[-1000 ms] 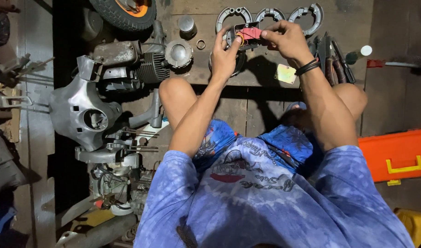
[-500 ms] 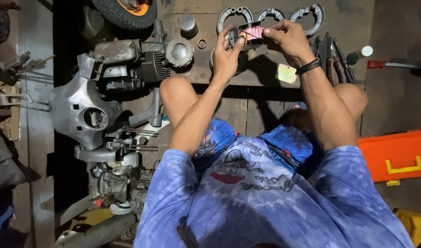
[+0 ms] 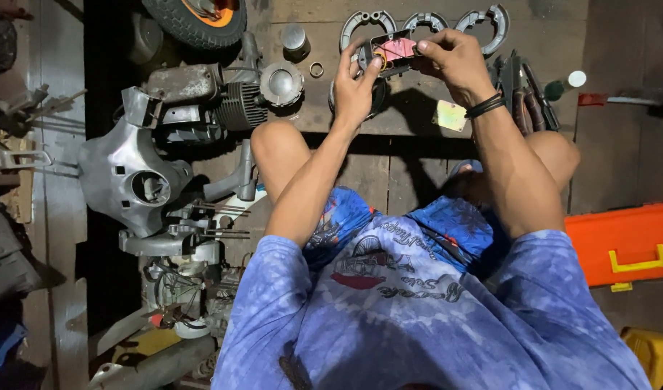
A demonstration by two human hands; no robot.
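Held part: your small dark housing with a red lens [image 3: 394, 50] sits above the wooden floor [image 3: 418, 166], between both hands.
Left hand [image 3: 356, 83]: your fingers grasp the housing's left end.
Right hand [image 3: 454, 61]: your fingers clench its right end.
Beyond the housing: three grey brake shoes [image 3: 425, 18] lie in a row.
Left of the housing: a finned engine cylinder [image 3: 237, 108] and a tyre [image 3: 194, 18].
Right of the housing: an orange toolbox [image 3: 624, 242], well apart.

Engine parts [image 3: 223, 101] left, toolbox [image 3: 624, 242] right (floor) — brake shoes [image 3: 425, 22] ahead
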